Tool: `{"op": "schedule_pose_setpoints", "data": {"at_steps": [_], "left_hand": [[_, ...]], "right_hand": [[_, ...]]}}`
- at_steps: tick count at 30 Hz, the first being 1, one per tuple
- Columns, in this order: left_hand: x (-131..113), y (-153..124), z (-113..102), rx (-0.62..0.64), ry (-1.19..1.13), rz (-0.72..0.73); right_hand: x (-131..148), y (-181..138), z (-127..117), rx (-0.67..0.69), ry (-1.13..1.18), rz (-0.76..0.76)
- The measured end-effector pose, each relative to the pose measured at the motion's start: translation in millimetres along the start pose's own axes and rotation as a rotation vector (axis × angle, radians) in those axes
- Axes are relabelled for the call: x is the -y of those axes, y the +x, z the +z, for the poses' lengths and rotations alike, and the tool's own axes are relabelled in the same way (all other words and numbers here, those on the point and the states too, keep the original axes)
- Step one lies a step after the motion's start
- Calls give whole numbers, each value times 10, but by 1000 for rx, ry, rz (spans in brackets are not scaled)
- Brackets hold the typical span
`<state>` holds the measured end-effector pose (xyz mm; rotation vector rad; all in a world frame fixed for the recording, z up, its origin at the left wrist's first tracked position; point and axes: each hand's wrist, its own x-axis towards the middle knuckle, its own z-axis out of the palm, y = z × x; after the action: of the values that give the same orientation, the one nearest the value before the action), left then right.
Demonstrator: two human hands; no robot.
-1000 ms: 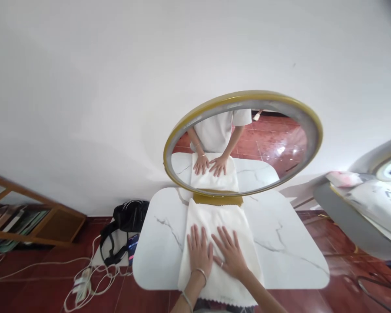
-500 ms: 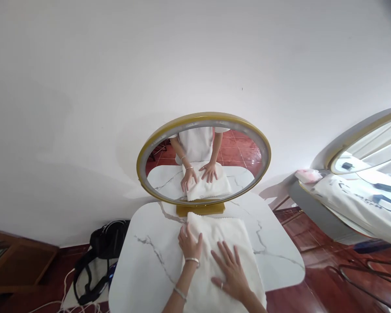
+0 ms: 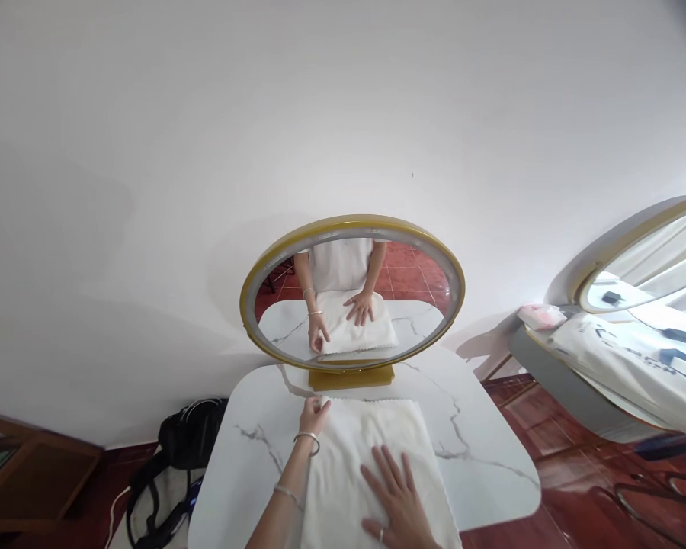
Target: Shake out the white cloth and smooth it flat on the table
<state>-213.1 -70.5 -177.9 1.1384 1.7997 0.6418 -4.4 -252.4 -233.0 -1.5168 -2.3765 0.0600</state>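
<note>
A white towel (image 3: pixel 371 431) with a scalloped edge lies spread on the marble-patterned table (image 3: pixel 480 473). At its far left corner, my left hand (image 3: pixel 314 417) pinches the edge between thumb and fingers. My right hand (image 3: pixel 397 496) rests flat on the towel's near right part, fingers spread, a ring on one finger. Bracelets circle my left wrist and forearm. The towel's near end runs out of view at the bottom. Just beyond the far edge stands a round gold-framed mirror (image 3: pixel 351 221), which reflects both hands and the towel.
Behind the mirror is a pale wall (image 3: pixel 149 152). To the right, a second table (image 3: pixel 583 396) bears a white printed cloth (image 3: pixel 617 351), a pink-and-white packet (image 3: pixel 542 316) and another mirror (image 3: pixel 600 297). A black bag (image 3: pixel 188 435) and a wooden cabinet (image 3: pixel 34 473) are at the left.
My left hand has moved left to the towel's far corner and now pinches it. That corner has shifted left and lies straighter. My right hand stays flat on the towel.
</note>
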Motion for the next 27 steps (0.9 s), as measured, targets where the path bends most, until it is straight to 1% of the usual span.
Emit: {"op": "schedule_pose_setpoints", "data": {"at_steps": [3, 5, 7, 9, 11, 13, 14, 15, 16, 18, 20, 21, 23, 24, 26, 27], "left_hand": [[-45, -40, -31, 115, -70, -12], [-80, -68, -63, 170, -100, 2], [-117, -110, -94, 176, -113, 41], [-171, -182, -114, 147, -112, 110], [-273, -297, -121, 108, -107, 200], [-452, -468, -136, 86, -108, 298], [-575, -576, -158, 106, -94, 385], [-720, -697, -196, 152, -64, 507], [-883, -830, -252, 209, -18, 660], [-1241, -1113, -423, 336, 111, 1024], [-1602, -1389, -661, 336, 232, 1301], [-1771, -1512, -795, 327, 289, 1417], [-2076, -1704, -1074, 278, 381, 1595], [-2215, -1766, -1211, 241, 420, 1659], [-2490, -1814, -1464, 138, 484, 1740], [-2634, -1801, -1576, 64, 494, 1757]], "right_hand": [[14, 7, -5, 1, 10, 9], [8, 7, -1, 4, 11, 10], [-13, 3, 22, 5, 4, 2], [-39, -4, 70, -9, -10, -10], [-48, -3, 133, -50, -23, -26], [-17, 29, 178, -121, -21, -19], [18, 65, 180, -173, -10, -3], [66, 116, 161, -234, 8, 22], [124, 185, 120, -298, 33, 54], [258, 373, -28, -410, 99, 128], [388, 620, -240, -494, 157, 186], [444, 760, -362, -540, 167, 203], [528, 1061, -635, -654, 150, 210], [555, 1218, -791, -712, 137, 207], [577, 1534, -1156, -800, 149, 199], [571, 1690, -1365, -831, 177, 193]]}}
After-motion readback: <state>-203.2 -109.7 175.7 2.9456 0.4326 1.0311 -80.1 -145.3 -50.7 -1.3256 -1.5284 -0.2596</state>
